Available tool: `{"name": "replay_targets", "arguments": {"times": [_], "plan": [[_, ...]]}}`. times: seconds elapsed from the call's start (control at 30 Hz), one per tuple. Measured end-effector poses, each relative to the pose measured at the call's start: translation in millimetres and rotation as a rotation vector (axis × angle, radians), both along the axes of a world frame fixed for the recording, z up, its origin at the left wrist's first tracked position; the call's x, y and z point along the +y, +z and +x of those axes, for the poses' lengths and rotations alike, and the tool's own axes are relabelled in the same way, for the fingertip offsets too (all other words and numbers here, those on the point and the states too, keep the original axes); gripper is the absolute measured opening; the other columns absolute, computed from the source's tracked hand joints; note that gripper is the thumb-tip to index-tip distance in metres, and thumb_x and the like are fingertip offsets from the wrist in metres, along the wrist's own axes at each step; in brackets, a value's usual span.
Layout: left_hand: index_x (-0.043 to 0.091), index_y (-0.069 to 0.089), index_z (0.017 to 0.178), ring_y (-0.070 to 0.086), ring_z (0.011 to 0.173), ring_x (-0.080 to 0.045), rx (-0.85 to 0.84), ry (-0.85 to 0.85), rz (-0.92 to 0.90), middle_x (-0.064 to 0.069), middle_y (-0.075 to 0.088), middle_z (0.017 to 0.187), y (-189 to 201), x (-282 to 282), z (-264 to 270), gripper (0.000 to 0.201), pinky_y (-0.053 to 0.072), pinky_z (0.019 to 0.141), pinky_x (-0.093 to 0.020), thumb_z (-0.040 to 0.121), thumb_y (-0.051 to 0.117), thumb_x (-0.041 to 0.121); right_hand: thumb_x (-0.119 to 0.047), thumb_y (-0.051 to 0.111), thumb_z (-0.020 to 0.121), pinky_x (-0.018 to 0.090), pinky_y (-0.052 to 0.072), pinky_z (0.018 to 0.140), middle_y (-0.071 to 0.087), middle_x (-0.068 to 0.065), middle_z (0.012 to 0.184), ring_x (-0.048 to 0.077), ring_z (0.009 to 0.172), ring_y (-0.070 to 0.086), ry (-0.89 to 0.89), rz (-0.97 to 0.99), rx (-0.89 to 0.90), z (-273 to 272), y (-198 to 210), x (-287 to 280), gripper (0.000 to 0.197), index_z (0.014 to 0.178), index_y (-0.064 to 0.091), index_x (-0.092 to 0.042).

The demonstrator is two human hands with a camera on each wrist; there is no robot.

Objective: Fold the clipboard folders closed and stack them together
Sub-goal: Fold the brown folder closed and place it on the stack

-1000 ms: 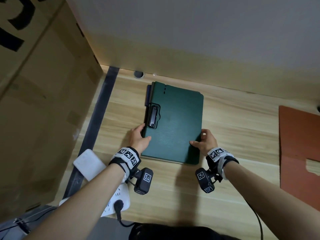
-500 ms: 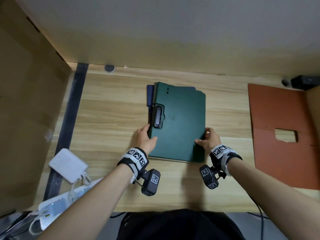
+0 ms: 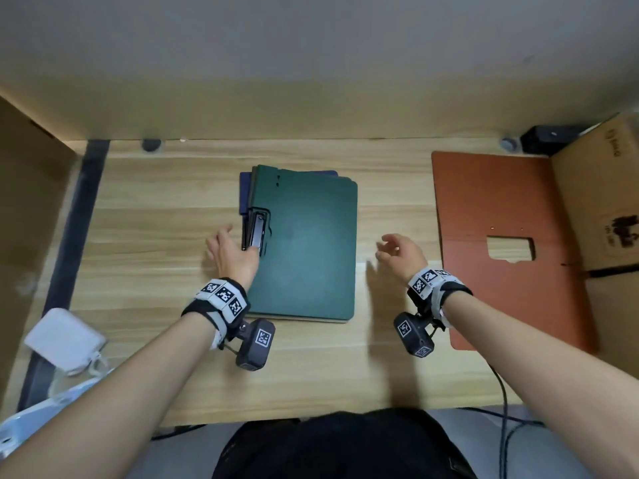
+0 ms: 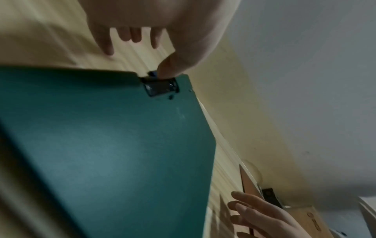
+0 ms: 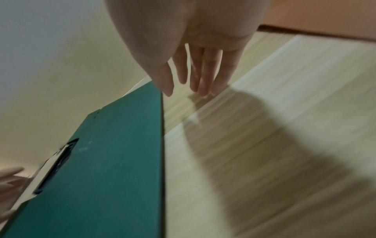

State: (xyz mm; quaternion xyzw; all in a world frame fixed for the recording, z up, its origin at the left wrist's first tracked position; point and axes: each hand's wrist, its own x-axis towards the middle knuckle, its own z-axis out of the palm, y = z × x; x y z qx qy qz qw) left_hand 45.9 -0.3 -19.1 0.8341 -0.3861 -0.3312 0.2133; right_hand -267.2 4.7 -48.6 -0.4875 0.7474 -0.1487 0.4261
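Observation:
A closed dark green clipboard folder [image 3: 307,243] lies mid-table on top of a dark blue folder [image 3: 244,191], whose edge peeks out at the far left. My left hand [image 3: 231,252] sits at the green folder's left edge, fingers straight over the table, thumb [image 4: 168,66] touching the black clip [image 3: 257,233]. My right hand [image 3: 397,252] hovers open just right of the folder's right edge and holds nothing. The right wrist view shows its fingers [image 5: 203,77] spread above the wood beside the green folder [image 5: 101,169].
An orange-brown board [image 3: 491,216] with a rectangular cutout lies flat at the right. Cardboard boxes stand at the right [image 3: 601,209] and left [image 3: 31,219]. A white device [image 3: 64,337] with cables sits at the front left, a black device [image 3: 546,138] at the back right.
My right hand has let go of the green folder's right edge and moved off to the right. My left hand slid forward along the left edge to the clip.

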Motion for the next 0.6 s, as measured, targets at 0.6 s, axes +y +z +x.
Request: {"name": "replay_targets", "arguments": {"times": [0.6], "plan": [[0.013, 0.036, 0.145, 0.057, 0.109, -0.02, 0.307, -0.175, 0.055, -0.005, 0.055, 0.131, 3.2, 42.7, -208.1, 0.055, 0.045, 0.092, -0.028, 0.093, 0.047, 0.003, -0.043, 0.075, 0.069, 0.046, 0.035, 0.108, 0.023, 0.019, 0.155, 0.038, 0.138, 0.027, 0.041, -0.041, 0.532, -147.4, -22.9, 39.8, 0.09, 0.142, 0.034, -0.01]]}}
